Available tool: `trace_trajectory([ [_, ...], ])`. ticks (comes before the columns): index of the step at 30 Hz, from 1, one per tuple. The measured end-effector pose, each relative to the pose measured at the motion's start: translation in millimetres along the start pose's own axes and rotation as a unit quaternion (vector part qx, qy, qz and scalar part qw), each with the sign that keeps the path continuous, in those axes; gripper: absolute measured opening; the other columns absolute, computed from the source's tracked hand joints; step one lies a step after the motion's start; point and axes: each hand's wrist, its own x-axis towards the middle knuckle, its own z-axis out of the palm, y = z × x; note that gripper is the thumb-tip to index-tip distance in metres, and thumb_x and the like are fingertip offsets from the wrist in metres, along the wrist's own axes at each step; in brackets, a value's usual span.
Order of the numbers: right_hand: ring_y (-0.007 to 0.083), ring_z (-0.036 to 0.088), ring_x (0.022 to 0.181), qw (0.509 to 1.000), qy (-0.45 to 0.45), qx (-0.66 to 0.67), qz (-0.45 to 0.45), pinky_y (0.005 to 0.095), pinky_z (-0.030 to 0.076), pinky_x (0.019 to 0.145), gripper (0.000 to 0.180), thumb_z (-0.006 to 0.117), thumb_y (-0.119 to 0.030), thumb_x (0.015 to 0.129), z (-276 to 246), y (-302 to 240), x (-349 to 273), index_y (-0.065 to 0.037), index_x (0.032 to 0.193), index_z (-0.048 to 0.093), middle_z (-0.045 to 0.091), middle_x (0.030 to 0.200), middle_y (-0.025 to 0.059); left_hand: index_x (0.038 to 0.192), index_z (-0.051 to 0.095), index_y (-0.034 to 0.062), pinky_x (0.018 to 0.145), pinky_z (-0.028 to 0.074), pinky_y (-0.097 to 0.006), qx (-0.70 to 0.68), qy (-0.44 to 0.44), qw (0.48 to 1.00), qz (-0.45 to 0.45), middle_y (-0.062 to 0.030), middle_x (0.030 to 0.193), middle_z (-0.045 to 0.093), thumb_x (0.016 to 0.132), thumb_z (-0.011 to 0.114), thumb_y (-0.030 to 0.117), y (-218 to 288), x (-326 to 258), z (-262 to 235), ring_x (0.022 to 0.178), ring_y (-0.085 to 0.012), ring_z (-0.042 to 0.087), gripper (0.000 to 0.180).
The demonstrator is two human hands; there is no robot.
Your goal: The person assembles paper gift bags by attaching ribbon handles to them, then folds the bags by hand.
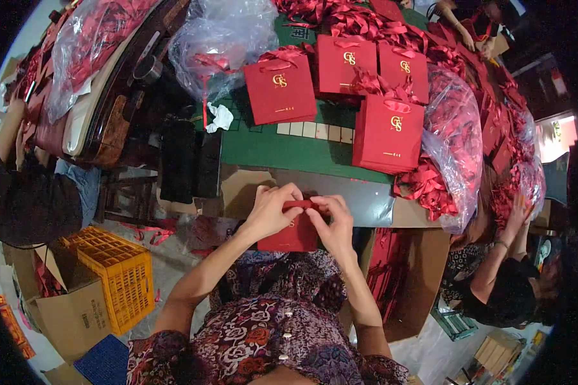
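A small red paper gift bag with gold print is in front of me at the table's near edge, close to my lap. Across its top runs a red ribbon, pinched from both sides. My left hand is closed on the ribbon's left part, thumb and fingertips together. On the other side my right hand grips the ribbon's right part, its thumb pointing up toward it. The fingers partly cover the bag's upper edge, so whether the ribbon is tied cannot be made out.
Stacks of finished-looking red bags stand on the green table. Plastic sacks of red ribbon lie around them. A cardboard box with red bags stands right, a yellow crate left. Other people work at both sides.
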Motion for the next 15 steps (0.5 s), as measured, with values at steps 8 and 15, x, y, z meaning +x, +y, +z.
trace_trajectory([
  [8, 0.0284, 0.061, 0.089, 0.991, -0.132, 0.015, 0.026, 0.0361, 0.048, 0.082, 0.009, 0.070, -0.009, 0.082, -26.3, 18.8, 22.9, -0.003, 0.088, 0.069, 0.063, 0.089, 0.0109, 0.087, 0.061, 0.0131, 0.087, 0.034, -0.040, 0.103, 0.029, 0.986, 0.131, -0.0018, 0.080, 0.064, 0.077, 0.071, 0.013, 25.8, -2.9, -6.3, 0.082, -0.0229, 0.058, 0.014],
  [15, 0.0218, 0.058, 0.086, 0.966, -0.252, 0.049, -0.016, 0.0308, 0.047, 0.075, 0.017, 0.065, 0.000, 0.084, -35.8, 18.2, 34.3, -0.002, 0.101, 0.063, 0.057, 0.092, 0.0093, 0.087, 0.065, 0.0154, 0.093, 0.034, -0.041, 0.207, 0.054, 0.949, 0.232, 0.0014, 0.080, 0.059, 0.080, 0.067, 0.013, 24.9, -2.8, -5.2, 0.087, -0.0198, 0.055, 0.008],
])
